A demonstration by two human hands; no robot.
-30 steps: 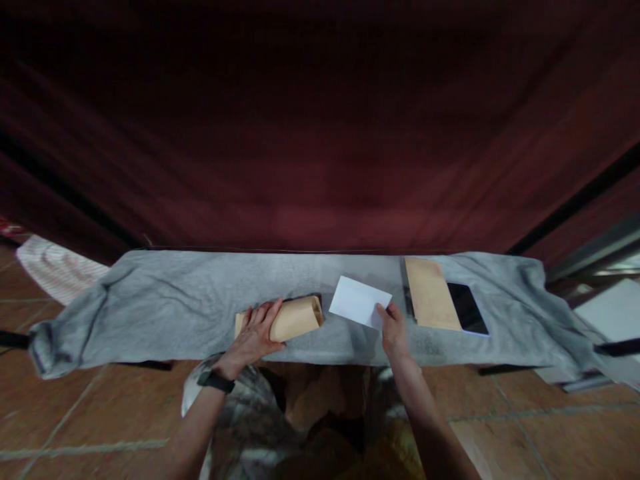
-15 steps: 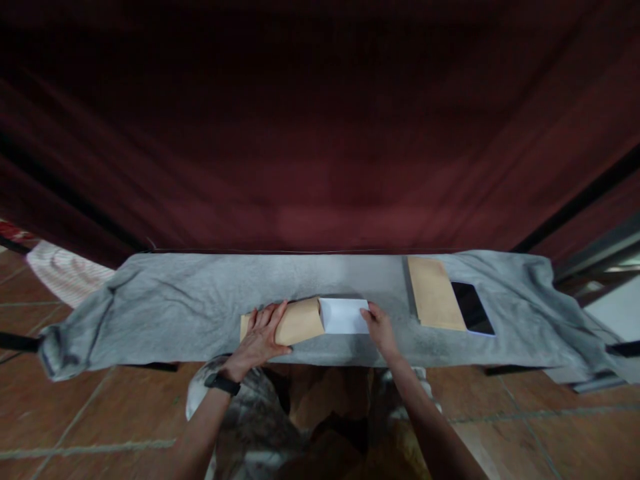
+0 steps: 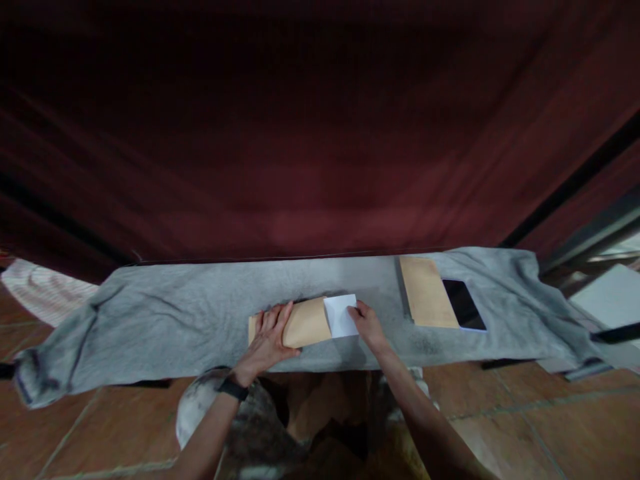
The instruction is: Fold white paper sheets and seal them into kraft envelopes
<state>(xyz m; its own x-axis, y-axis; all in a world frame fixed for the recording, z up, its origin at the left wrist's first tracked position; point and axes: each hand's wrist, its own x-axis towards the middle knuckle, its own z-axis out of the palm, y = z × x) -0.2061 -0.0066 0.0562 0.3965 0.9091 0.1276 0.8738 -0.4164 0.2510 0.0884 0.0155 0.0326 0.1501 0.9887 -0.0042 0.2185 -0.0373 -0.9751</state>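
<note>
A brown paper envelope (image 3: 309,321) lies on the grey cloth, its mouth facing right. Across its left part rests my left hand (image 3: 271,335), fingers spread and pressing it down. A white sheet of paper (image 3: 341,316) sits partly inside the envelope, with its right portion sticking out. My right hand (image 3: 366,323) pinches the paper's right edge between thumb and fingers. How far the paper reaches inside is hidden.
Grey cloth (image 3: 185,320) covers the narrow bench. To the right lie a stack of brown envelopes (image 3: 430,297) and a dark-screened phone or tablet (image 3: 465,305). A dark red curtain (image 3: 320,173) hangs behind the far edge.
The white paper has slid left, deeper into the envelope, with my right hand moving along. Less of it shows now. My left hand stays on the envelope; the view has shifted slightly.
</note>
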